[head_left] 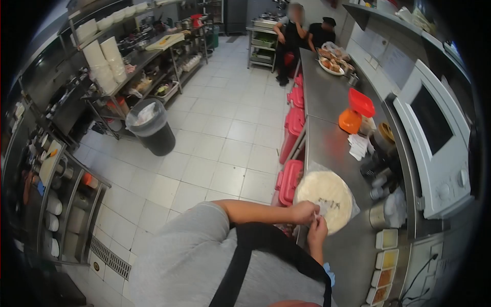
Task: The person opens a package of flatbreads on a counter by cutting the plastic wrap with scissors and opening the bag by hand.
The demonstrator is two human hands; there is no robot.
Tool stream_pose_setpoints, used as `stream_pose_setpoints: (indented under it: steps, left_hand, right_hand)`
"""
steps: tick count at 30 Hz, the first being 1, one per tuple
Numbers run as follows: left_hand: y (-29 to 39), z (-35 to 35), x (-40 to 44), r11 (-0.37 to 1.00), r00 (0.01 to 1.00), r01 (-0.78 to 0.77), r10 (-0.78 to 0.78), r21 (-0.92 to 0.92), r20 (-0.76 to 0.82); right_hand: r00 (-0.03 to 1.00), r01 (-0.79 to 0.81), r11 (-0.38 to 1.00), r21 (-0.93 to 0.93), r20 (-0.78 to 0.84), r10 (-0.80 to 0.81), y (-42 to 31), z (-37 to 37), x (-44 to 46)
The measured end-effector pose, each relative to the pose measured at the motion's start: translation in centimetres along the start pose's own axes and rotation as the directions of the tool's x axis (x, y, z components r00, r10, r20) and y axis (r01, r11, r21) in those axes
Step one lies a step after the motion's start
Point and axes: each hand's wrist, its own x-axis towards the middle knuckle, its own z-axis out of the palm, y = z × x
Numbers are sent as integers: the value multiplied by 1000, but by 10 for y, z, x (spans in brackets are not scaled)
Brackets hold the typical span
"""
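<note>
A round, pale stack, perhaps flatbreads, sits in a clear plastic bag with dark print at the steel counter's near edge. My left hand is closed in a pinch on a bunched bit of the bag at the near-left side. Right against it, my right hand pinches the same bit of plastic, fingers pressed together. Both hands are beside the stack and partly over its rim. The exact part of the bag between the fingertips is too small to make out.
Along the steel counter stand an orange-red scale, papers, a microwave and several small containers. Red-lidded bins are below it. A grey trash bin stands on the tiles. Two people are at the far end.
</note>
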Motion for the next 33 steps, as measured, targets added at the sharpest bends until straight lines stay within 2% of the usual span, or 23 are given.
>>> stream_pose_setpoints:
  steps: [2, 4, 7, 11, 13, 18, 21, 22, 23, 25, 27, 29, 31, 33]
  left_hand:
    - [6, -4, -5, 999, 1000, 22, -23, 24, 11]
    - [11, -5, -5, 996, 995, 91, -92, 24, 28]
    - [-3, 10, -10, 999, 991, -47, 49, 13, -127]
    - [8, 8, -9, 997, 997, 79, -79, 14, -4]
    - [3, 17, -8, 993, 992, 115, -114, 15, -50]
    - [-7, 17, -4, 976, 989, 148, -146, -158, 25]
    - [-6, 8, -6, 972, 997, 74, -76, -222, 0]
    - [-8, 1, -2, 976, 987, 122, -102, -178, 120]
    - [-7, -7, -1, 998, 992, 1, 7, -61, 126]
    - [-5, -19, 1, 956, 960, -249, 221, 158, 171]
    - [7, -33, 3, 920, 911, -363, 316, 150, 266]
    - [17, -47, 8, 860, 843, -482, 403, 168, 357]
    - [21, -52, 13, 773, 759, -603, 480, 197, 440]
    - [17, -52, 14, 538, 633, -774, 679, 334, 373]
  right_hand:
    - [1000, -12, 996, 93, 23, 10, -10, 1, 1]
    - [1000, 12, 994, 110, 11, -13, -11, 0, 2]
    - [996, -46, 981, 190, 78, 31, -10, -3, -2]
    - [972, -155, 917, 369, 223, 75, -2, -12, -1]
    - [962, -179, 890, 420, 265, 68, -12, -15, 0]
    - [945, -235, 859, 456, 314, 91, -7, -18, -3]
    - [945, -240, 850, 469, 314, 94, -6, -19, -2]
    - [951, -227, 852, 472, 294, 90, -6, -18, -1]
    - [958, -216, 853, 475, 274, 90, -4, -17, -2]
    - [975, -156, 877, 455, 213, 63, -3, -16, -3]
    - [991, -56, 914, 402, 137, 1, -8, -13, -2]
    - [985, -125, 925, 359, 160, 71, 0, -12, 0]
    - [976, -158, 937, 313, 196, 99, 3, -13, 0]
    - [965, -168, 950, 264, 242, 104, -7, -17, 4]
